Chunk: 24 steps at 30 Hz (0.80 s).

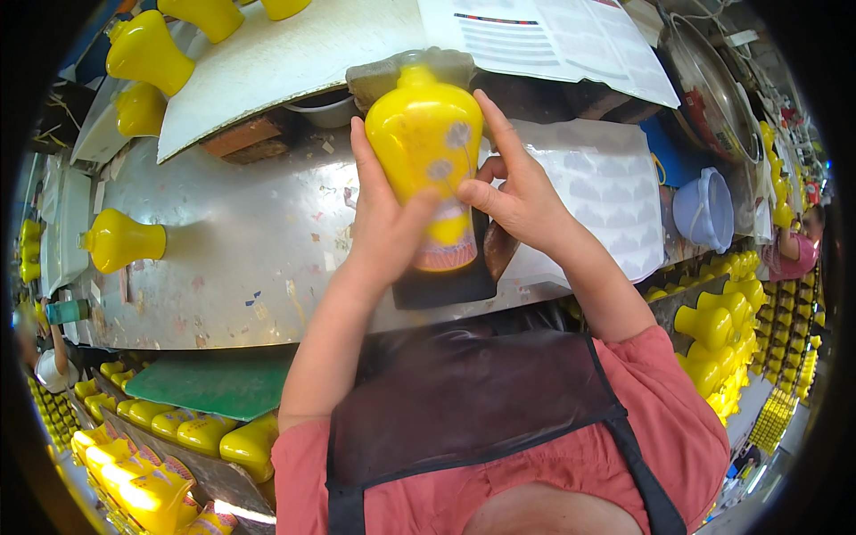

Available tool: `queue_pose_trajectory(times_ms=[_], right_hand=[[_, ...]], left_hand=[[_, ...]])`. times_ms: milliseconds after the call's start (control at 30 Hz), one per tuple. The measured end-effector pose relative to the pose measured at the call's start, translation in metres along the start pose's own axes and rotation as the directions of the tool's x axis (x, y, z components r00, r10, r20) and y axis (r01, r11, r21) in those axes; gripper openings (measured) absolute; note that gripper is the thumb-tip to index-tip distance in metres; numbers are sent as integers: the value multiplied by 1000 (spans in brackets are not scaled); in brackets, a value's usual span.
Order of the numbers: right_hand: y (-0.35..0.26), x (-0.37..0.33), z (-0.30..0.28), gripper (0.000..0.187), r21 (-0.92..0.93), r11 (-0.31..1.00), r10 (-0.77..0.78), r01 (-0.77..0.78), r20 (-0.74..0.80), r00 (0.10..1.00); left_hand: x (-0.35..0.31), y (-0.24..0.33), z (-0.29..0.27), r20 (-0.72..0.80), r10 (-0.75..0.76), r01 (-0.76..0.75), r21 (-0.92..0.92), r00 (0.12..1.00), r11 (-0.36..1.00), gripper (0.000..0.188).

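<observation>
A glossy yellow vase (412, 134) lies in front of me with its neck pointing away, resting on a dark support (446, 292). Grey dandelion-like flowers decorate its right side, and a pink patterned band (446, 256) circles its base. My left hand (382, 223) grips its left side, fingers along the body and thumb across the lower front, slightly blurred. From the right, my right hand (526, 198) holds it with the index finger stretched up the shoulder. The right thumb presses near the flower stems. A grey cloth-like pad (450, 64) sits behind the neck.
On the metal table (241, 267), another yellow vase (125, 241) lies at the left. Printed decal sheets (606, 196) spread to the right, near a lilac bucket (704, 209). A white board (294, 53) rests on bricks (242, 140) behind. Several yellow vases (718, 330) stand at the right.
</observation>
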State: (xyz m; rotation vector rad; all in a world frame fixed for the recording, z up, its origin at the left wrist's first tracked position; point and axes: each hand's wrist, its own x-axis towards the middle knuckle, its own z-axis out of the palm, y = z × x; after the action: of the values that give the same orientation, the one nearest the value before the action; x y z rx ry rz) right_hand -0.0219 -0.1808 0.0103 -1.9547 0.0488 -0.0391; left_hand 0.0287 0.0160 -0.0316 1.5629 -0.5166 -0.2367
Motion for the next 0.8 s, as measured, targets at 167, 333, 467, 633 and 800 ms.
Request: queue_pose_trajectory(times_ms=[167, 333, 467, 633, 800], right_hand=[[1, 0, 1, 102, -18, 1000, 0, 0, -7, 1000], [7, 0, 3, 103, 5, 1000, -5, 5, -1, 1000], [3, 2, 0, 93, 56, 998, -3, 4, -14, 1000], [-20, 14, -19, 47, -102, 986, -152, 135, -195, 969], [-41, 33, -16, 36, -546, 666, -605, 508, 3, 796]], left_hand=[[0, -1, -3, 36, -6, 8, -56, 999, 998, 102], [0, -2, -4, 38, 9, -7, -39, 999, 999, 101], [-1, -5, -4, 47, -22, 26, -96, 999, 995, 102], [10, -6, -7, -85, 163, -151, 134, 983, 979, 102], [18, 1, -10, -58, 238, -190, 431, 970, 882, 94]])
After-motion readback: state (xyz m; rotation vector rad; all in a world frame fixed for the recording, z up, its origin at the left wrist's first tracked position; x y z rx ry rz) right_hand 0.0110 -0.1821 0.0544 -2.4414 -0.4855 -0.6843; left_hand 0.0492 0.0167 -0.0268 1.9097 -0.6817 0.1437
